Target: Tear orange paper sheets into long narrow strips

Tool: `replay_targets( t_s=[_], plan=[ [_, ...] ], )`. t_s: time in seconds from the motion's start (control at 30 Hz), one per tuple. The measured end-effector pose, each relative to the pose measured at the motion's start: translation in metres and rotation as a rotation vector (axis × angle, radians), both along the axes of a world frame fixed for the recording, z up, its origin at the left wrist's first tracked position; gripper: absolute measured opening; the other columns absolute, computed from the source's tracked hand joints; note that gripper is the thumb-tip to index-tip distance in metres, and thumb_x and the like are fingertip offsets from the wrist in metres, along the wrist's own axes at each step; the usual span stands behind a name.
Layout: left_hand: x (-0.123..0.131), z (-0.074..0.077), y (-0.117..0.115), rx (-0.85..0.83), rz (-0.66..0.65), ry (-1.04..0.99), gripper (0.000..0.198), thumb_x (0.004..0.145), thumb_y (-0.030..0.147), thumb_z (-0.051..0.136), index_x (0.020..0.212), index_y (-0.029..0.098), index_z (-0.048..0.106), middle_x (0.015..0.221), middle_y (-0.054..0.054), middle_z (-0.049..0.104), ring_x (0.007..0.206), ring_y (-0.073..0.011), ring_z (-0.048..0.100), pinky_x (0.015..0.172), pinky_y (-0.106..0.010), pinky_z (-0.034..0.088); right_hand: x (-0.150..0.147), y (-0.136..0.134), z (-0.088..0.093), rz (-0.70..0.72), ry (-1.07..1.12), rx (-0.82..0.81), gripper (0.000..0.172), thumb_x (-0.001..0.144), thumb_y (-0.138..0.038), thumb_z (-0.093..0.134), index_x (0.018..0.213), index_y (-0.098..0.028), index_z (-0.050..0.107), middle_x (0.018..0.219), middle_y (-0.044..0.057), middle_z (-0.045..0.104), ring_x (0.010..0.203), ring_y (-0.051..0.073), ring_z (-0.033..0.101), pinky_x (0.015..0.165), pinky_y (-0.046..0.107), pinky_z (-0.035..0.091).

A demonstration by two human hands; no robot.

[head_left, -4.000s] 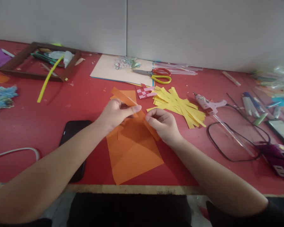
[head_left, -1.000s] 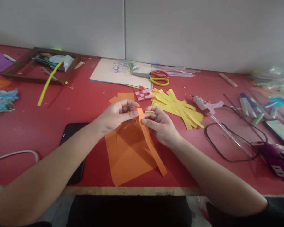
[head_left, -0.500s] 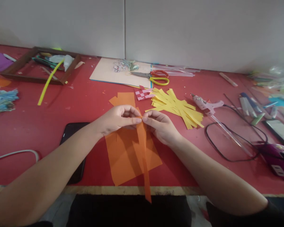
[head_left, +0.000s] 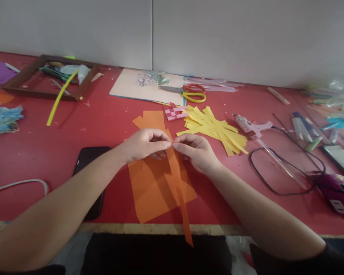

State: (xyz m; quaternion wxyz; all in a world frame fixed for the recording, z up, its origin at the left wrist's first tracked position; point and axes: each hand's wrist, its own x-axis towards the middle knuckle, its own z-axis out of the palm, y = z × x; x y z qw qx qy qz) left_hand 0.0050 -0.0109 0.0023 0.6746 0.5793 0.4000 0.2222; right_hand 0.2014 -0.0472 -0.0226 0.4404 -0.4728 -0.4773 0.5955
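Since a second ago the orange strip (head_left: 174, 168) has swung its lower end past the front edge of the bench (head_left: 215, 212), with the left hand (head_left: 147, 145) and right hand (head_left: 198, 153) pinching it near the top, apparently mid-fold

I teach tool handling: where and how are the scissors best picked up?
Probably take the scissors by the red and yellow handles, coming from the right: they face that way, while the blades point left over the pale sheet.

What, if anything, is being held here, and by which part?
A long, narrow orange paper strip, pinched near its upper end by the left hand and the right hand; its lower end is unheld.
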Motion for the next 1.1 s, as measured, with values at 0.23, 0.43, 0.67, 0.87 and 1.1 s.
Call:
replay_targets(
  t_s=[0.23,0.43,0.67,0.87,1.1],
  plan=[
    [-0.0008,-0.0015,0.0000,0.028,0.028,-0.026,0.022,0.079,0.038,0.074,0.081,0.016,0.070,0.076,-0.001,0.067,0.067,-0.0125,0.066,0.062,-0.024,0.059,-0.0009,-0.0026,-0.0013,-0.045,-0.031,0.112,0.020,0.074,-0.040,0.080,0.076,-0.022,0.072,0.070,-0.001,0.064,0.060,0.011,0.053,0.058,0.028,0.045],
    [0.0005,-0.0019,-0.0001,0.009,0.025,-0.035,0.019,0.081,0.035,0.072,0.081,0.016,0.070,0.072,-0.001,0.067,0.068,-0.0138,0.067,0.064,-0.026,0.060,-0.0005,-0.0039,-0.0045,-0.073,-0.062,0.139,0.019,0.075,-0.040,0.080,0.078,-0.022,0.073,0.077,0.001,0.070,0.068,0.014,0.059,0.066,0.029,0.049],
    [0.0026,0.0011,-0.0013,-0.011,0.052,-0.043,0.017,0.080,0.031,0.072,0.080,0.015,0.069,0.071,-0.001,0.067,0.066,-0.0130,0.067,0.061,-0.024,0.059,-0.0026,-0.0052,-0.0021,-0.100,-0.075,0.170,0.020,0.076,-0.040,0.079,0.078,-0.022,0.072,0.076,0.001,0.069,0.067,0.013,0.059,0.064,0.029,0.047],
    [0.0010,0.0038,-0.0003,-0.017,0.075,-0.025,0.018,0.079,0.033,0.073,0.080,0.015,0.070,0.068,-0.002,0.068,0.066,-0.0142,0.068,0.061,-0.025,0.059,-0.0024,-0.0055,-0.0006,-0.093,-0.048,0.133,0.023,0.076,-0.042,0.079,0.078,-0.021,0.070,0.073,0.000,0.065,0.062,0.012,0.054,0.059,0.028,0.045],
    [0.0017,0.0077,0.0003,-0.047,0.080,-0.006,0.017,0.078,0.032,0.074,0.079,0.015,0.071,0.066,-0.003,0.070,0.063,-0.0149,0.068,0.062,-0.027,0.059,-0.0029,-0.0068,0.0005,-0.105,-0.053,0.167,0.024,0.077,-0.041,0.078,0.074,-0.021,0.065,0.065,-0.002,0.057,0.057,0.011,0.047,0.053,0.027,0.039]
  ],
)
